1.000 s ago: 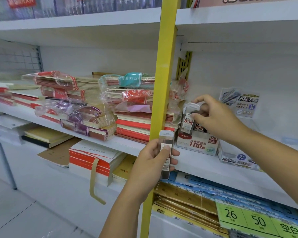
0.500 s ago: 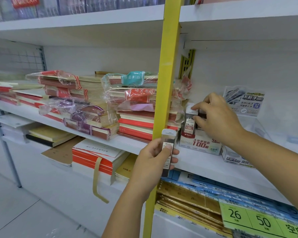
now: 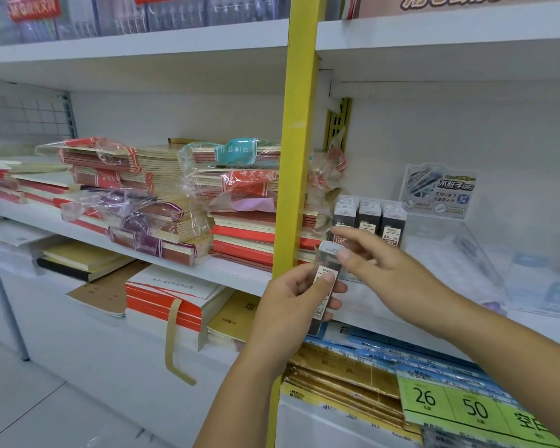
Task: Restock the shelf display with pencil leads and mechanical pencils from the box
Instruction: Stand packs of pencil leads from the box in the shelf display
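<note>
Right hand (image 3: 385, 273) is coming back from the shelf now. A moment ago it was pushing a case into the display, and it's now heading for the next pencil lead case (image 3: 328, 258), which the left hand (image 3: 291, 305) is holding up by the yellow post (image 3: 299, 156).

Left fingers (image 3: 317, 286) are curling round the case, thumb pressing on its label. Right fingers (image 3: 356, 236) are loosely spread with the thumb tip touching the white cap, and as far as I can tell they aren't pinching yet. Just beyond the right fingers, three rows of lead cases (image 3: 369, 215) are standing upright on the shelf (image 3: 366, 307).

If I'm doing this step, I'm pinching the case by the cap end and loosening the left thumb only once the right grip is sure. Then I'm sliding it in upright at the front of a row with the label facing out. Those cases look slick and tippy, so knocking a row over is the risk.

Readable stuff:
- The held case is showing an "M&G" logo.
- One shelved case is reading "0.5", and "100" is peeking out right behind the right fingers.
- The sign card (image 3: 440, 192) further beyond them is saying "不脏手", with the rest too small to read.
- Green price tags (image 3: 466, 409) below the left fingers are showing "26", "50" and "空白".
- The wrapped notebooks (image 3: 236, 176) off to the left are reading "作业本(白)" and "语文本".
</note>
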Motion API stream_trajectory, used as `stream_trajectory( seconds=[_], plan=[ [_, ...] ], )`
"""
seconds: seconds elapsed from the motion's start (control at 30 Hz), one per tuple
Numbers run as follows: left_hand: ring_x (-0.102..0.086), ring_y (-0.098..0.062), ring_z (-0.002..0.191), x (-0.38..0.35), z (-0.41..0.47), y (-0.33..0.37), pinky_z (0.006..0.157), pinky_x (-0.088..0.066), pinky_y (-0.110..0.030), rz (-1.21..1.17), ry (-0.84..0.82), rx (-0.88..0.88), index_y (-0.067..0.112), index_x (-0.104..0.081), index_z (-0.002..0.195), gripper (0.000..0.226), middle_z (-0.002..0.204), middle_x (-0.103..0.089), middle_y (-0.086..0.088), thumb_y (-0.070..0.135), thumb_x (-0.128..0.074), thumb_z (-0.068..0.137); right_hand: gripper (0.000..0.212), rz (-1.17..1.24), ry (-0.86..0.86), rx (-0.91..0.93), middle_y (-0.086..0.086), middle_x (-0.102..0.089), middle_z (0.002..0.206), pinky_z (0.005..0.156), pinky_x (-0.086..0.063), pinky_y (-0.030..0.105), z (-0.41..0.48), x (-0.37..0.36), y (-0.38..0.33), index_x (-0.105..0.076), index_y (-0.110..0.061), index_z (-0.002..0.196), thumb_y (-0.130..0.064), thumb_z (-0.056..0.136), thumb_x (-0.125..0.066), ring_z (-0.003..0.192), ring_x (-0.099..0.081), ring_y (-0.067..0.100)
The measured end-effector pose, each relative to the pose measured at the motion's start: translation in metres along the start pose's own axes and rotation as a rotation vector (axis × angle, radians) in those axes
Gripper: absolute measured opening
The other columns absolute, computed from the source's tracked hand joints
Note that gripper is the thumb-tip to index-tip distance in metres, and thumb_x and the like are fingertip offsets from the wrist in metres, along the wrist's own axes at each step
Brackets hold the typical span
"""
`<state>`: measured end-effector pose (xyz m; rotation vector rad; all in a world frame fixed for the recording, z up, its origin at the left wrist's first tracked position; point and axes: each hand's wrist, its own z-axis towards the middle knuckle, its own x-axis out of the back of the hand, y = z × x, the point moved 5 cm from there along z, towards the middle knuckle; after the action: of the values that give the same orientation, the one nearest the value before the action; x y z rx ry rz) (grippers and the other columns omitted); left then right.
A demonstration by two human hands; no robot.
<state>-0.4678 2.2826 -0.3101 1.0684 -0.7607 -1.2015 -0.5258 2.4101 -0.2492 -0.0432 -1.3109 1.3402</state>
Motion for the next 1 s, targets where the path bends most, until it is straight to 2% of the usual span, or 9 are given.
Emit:
stream_trajectory(
  seconds=[0.03,0.1,0.23,0.33,0.43,0.5,0.63,0.8,1.0],
  plan=[
    [-0.072,-0.007,0.081,-0.003,0.000,0.000,0.067,-0.055,-0.018,0.002,-0.016,-0.008,0.038,-0.074,0.103,0.017,0.095,-0.077,0.006,0.034,-0.058,0.099,0.041,0.042,-0.054,-0.029,-0.024,-0.059,0.112,0.087,-0.042,0.015,-0.003,-0.005,0.002,-0.050,-0.049,0.128,-0.056,0.088,-0.047,0.099,-0.054,-0.012],
    [-0.072,-0.008,0.082,-0.008,0.000,0.001,0.068,-0.056,-0.018,0.003,-0.031,-0.022,0.035,-0.074,0.104,0.017,0.095,-0.077,0.005,0.034,-0.059,0.098,0.025,0.044,-0.023,0.009,-0.015,-0.065,0.103,0.089,-0.046,0.024,-0.006,-0.003,0.000,-0.059,-0.039,0.118,-0.039,0.094,-0.052,0.095,-0.060,-0.001],
    [-0.070,-0.003,0.092,-0.010,0.003,-0.002,0.077,-0.056,-0.018,0.063,0.035,-0.062,0.037,-0.073,0.105,0.016,0.097,-0.076,0.012,0.030,-0.062,0.096,0.012,0.087,0.183,0.056,-0.012,-0.070,0.094,0.077,-0.050,0.024,-0.004,0.023,-0.004,-0.067,-0.033,0.096,-0.025,0.093,-0.058,0.086,-0.065,0.005],
    [-0.055,0.015,0.108,-0.008,0.006,-0.004,0.085,-0.044,-0.004,0.335,0.132,-0.140,0.044,-0.059,0.128,0.035,0.119,-0.064,0.029,0.033,-0.063,0.095,0.010,0.170,0.402,0.084,-0.010,-0.072,0.088,0.063,-0.053,0.021,0.006,0.054,-0.007,-0.063,-0.029,0.096,-0.026,0.096,-0.054,0.074,-0.067,0.006],
    [-0.034,0.010,0.131,-0.013,0.009,-0.007,0.107,-0.026,-0.009,0.676,0.155,-0.260,0.036,-0.045,0.145,0.052,0.146,-0.042,0.023,0.037,-0.061,0.096,0.012,0.018,0.522,0.205,-0.003,-0.068,0.089,0.065,-0.055,0.026,0.018,0.073,-0.018,-0.058,-0.034,0.094,-0.024,0.097,-0.052,0.078,-0.065,0.013],
    [-0.020,0.002,0.142,-0.020,0.011,-0.012,0.113,-0.015,-0.017,0.821,0.123,-0.300,0.035,-0.037,0.150,0.057,0.158,-0.028,0.019,0.041,-0.057,0.097,0.011,-0.154,0.484,0.241,-0.004,-0.065,0.093,0.074,-0.055,0.035,0.029,0.070,-0.019,-0.059,-0.030,0.099,-0.021,0.096,-0.054,0.084,-0.063,0.015],
    [-0.008,-0.004,0.146,-0.023,0.013,-0.022,0.112,-0.004,-0.016,0.942,0.105,-0.354,0.034,-0.030,0.153,0.060,0.163,-0.017,0.017,0.046,-0.051,0.098,0.012,-0.353,0.358,0.244,-0.014,-0.062,0.087,0.072,-0.050,0.023,0.044,0.055,-0.010,-0.062,-0.028,0.103,-0.022,0.093,-0.059,0.080,-0.060,0.004],
    [-0.005,-0.007,0.146,-0.024,0.014,-0.028,0.113,-0.007,-0.021,0.985,0.089,-0.371,0.032,-0.029,0.154,0.061,0.164,-0.015,0.014,0.048,-0.049,0.098,0.021,-0.321,0.306,0.152,-0.009,-0.065,0.079,0.065,-0.046,0.023,0.061,0.058,0.000,-0.050,-0.035,0.103,-0.028,0.089,-0.064,0.075,-0.061,0.004],
    [-0.004,-0.006,0.146,-0.024,0.014,-0.031,0.113,-0.006,-0.020,0.982,0.083,-0.385,0.030,-0.033,0.152,0.060,0.163,-0.018,0.013,0.048,-0.050,0.097,0.020,-0.664,0.326,0.253,-0.009,-0.050,0.088,0.076,-0.034,0.029,0.072,0.045,0.006,-0.066,-0.025,0.102,-0.034,0.085,-0.069,0.096,-0.042,0.014]
  ],
)
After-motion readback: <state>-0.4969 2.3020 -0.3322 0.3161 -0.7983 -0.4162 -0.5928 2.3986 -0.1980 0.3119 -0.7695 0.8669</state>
